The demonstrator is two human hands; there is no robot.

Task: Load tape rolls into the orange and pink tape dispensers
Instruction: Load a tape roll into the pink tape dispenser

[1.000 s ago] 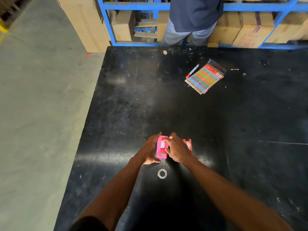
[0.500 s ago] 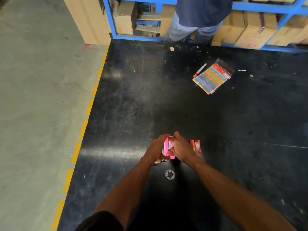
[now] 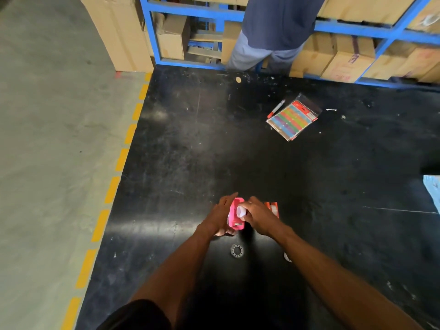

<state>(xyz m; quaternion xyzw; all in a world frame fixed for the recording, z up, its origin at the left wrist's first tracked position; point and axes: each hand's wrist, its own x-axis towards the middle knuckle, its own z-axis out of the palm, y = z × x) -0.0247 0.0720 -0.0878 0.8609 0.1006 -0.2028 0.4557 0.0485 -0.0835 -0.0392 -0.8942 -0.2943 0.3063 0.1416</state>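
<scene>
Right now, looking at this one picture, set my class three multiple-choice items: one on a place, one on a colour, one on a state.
1. Where is the orange dispenser?
A. right of the right hand
B. on the floor
C. beside the pen

2. What colour is the dispenser in the hands?
A. blue
B. pink
C. green

3. What is the left hand doing?
A. lying flat on the table
B. gripping the pen
C. holding the pink dispenser

Key: 1 A, it peeks out past that hand; 2 B, pink shows between the hands; 3 C, its fingers wrap the dispenser's side.
</scene>
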